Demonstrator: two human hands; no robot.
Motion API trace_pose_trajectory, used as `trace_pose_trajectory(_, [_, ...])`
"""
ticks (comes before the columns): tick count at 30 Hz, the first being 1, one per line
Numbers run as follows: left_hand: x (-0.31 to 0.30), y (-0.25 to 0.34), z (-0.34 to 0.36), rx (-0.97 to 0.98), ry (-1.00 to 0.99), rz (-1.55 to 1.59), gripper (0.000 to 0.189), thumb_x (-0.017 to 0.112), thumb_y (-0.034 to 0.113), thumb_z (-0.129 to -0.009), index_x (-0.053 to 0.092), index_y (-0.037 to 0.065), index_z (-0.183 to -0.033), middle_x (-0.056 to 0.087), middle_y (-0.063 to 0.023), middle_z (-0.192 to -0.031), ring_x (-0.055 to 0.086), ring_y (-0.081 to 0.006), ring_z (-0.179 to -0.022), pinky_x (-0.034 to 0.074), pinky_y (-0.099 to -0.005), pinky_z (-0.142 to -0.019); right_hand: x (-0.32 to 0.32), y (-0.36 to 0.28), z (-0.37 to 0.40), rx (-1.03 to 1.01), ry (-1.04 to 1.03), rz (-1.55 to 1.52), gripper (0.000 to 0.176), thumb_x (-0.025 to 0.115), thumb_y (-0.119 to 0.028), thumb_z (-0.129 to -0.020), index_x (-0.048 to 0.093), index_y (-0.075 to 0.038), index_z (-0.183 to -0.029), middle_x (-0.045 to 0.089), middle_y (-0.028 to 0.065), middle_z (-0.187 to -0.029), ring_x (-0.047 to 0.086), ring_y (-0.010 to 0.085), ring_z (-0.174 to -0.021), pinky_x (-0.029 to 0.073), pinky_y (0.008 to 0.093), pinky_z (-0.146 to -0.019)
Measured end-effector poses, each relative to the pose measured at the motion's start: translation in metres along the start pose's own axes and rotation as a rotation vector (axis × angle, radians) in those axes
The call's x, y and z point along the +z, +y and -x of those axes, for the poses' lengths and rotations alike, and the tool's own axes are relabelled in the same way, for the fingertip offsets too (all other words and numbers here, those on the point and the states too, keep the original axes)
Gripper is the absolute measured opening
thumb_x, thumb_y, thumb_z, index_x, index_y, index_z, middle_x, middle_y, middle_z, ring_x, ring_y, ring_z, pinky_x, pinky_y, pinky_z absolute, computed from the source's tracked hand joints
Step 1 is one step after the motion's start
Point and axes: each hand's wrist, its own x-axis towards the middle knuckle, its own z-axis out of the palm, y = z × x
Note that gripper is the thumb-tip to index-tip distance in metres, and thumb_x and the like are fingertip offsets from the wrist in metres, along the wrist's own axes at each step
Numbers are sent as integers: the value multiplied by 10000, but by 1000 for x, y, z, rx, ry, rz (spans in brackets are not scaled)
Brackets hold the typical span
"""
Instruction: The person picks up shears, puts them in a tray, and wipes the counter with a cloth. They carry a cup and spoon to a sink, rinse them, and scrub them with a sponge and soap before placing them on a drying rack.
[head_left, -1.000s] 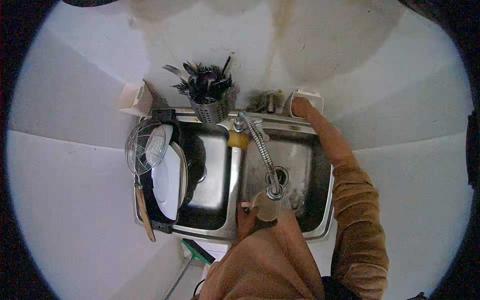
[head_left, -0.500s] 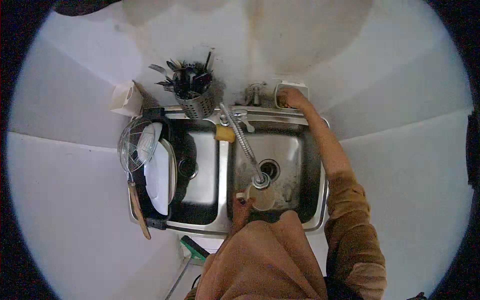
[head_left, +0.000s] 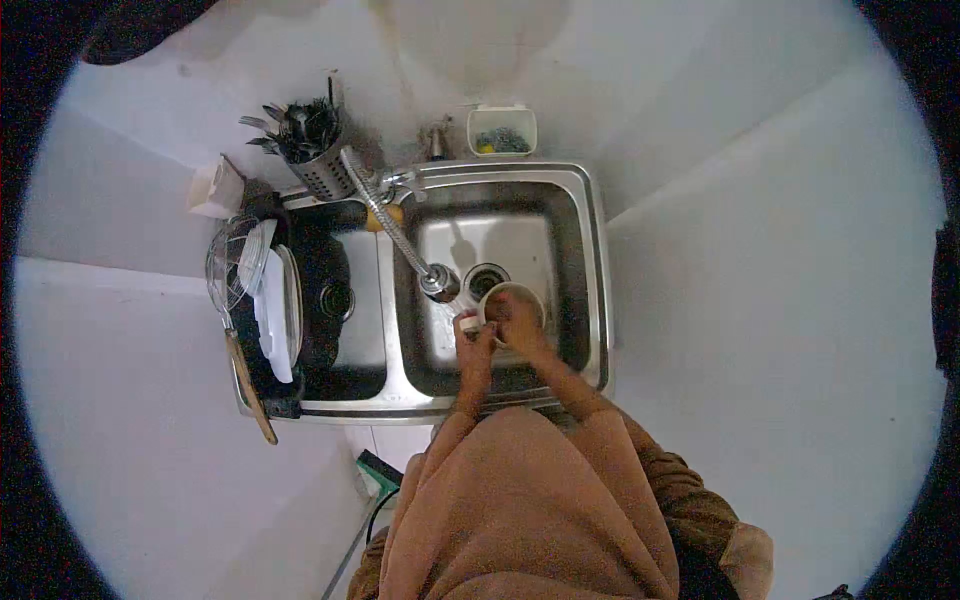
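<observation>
Mug (head_left: 494, 300) over the front part of the right-hand basin (head_left: 425, 345), open top toward the camera, just in front of the drain (head_left: 488, 277). At its handle, the left hand (head_left: 474, 345), closed around it in a firm hold. Inside the mouth of the mug, fingers of the right hand (head_left: 521, 328), slightly blurred; how far open, and whether around anything, impossible to tell. Just left of the mug, the spray head (head_left: 438, 283) of a coiled metal hose (head_left: 388, 222). By the base of the hose, a yellow sponge (head_left: 384, 217) on the sink divider (head_left: 391, 320). Behind the right-hand basin, a small tap (head_left: 437, 142) and a white box (head_left: 502, 130) with scouring pads inside. Behind the left-hand basin (head_left: 362, 345), a metal holder (head_left: 326, 176) full of cutlery (head_left: 300, 130). At the far left, white plates (head_left: 272, 315) on edge, beside a wire strainer (head_left: 232, 265) with a wooden handle, and a pale container (head_left: 215, 190) behind. Below the sink, a green-and-white brush (head_left: 378, 475).
</observation>
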Motion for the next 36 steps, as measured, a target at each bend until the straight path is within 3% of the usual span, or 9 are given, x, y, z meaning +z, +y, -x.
trace_pose_trajectory(6, [-11,-17,-13,-15,-33,-28,328,641,147,-751,470,74,-1022,541,-46,-863,515,-118,-725,431,-249,-593,-52,-18,14,-421,-626,614,281,550,-106,-755,577,-48,-1029,561,207,-1039,542,357,-970,424,436,-851])
trace_pose_trajectory(12, [18,-16,3,-133,52,54,389,626,239,-765,434,94,-1070,517,-39,-856,492,-132,-722,423,-269,-573,-7,22,-15,-496,7,297,181,535,-113,-758,579,10,-883,583,206,-926,572,344,-843,452,446,-733])
trace_pose_trajectory(14, [20,-18,4,-174,76,28,392,624,248,-765,432,97,-1072,518,-47,-869,502,-139,-738,433,-281,-581,26,54,-29,154,-151,-222,144,547,-118,-745,570,8,-811,590,200,-866,575,335,-786,460,416,-674])
trace_pose_trajectory(15, [19,-22,1,-157,91,111,384,619,254,-766,434,100,-1064,518,-52,-881,513,-150,-751,441,-292,-590,21,50,-26,154,-151,-224,144,547,-118,-745,570,8,-811,590,200,-866,575,335,-786,460,416,-674])
trace_pose_trajectory(17, [13,-30,-4,-140,106,193,376,615,261,-767,436,103,-1056,518,-57,-892,525,-160,-765,450,-304,-598,-2,36,-10,-171,-507,42,132,573,-116,-727,565,-2,-792,559,201,-846,561,322,-768,447,394,-614])
trace_pose_trajectory(20, [8,-20,4,-150,96,135,377,610,266,-770,424,108,-1057,525,-63,-935,536,-182,-799,462,-324,-634,-34,39,11,-629,-259,637,137,585,-112,-725,547,-6,-803,522,177,-854,535,322,-788,428,378,-611])
trace_pose_trajectory(27, [19,-17,11,-199,121,202,427,628,296,-771,407,109,-1085,511,-69,-966,523,-179,-828,442,-320,-646,-16,19,-6,-503,150,4,124,572,-93,-744,534,-32,-845,525,156,-913,512,335,-879,414,387,-763])
trace_pose_trajectory(33, [5,-16,-7,-86,75,105,340,645,223,-775,462,84,-1025,527,-53,-887,508,-148,-776,421,-274,-634,-32,29,12,-145,-557,-72,232,583,-110,-745,582,-139,-975,557,154,-952,501,295,-957,425,383,-793])
trace_pose_trajectory(36, [7,-9,4,-38,80,43,305,646,184,-771,479,68,-998,525,-40,-829,487,-130,-734,406,-252,-611,-36,43,4,-767,-451,634,277,581,-154,-747,591,-166,-1024,580,169,-933,531,310,-937,449,424,-767])
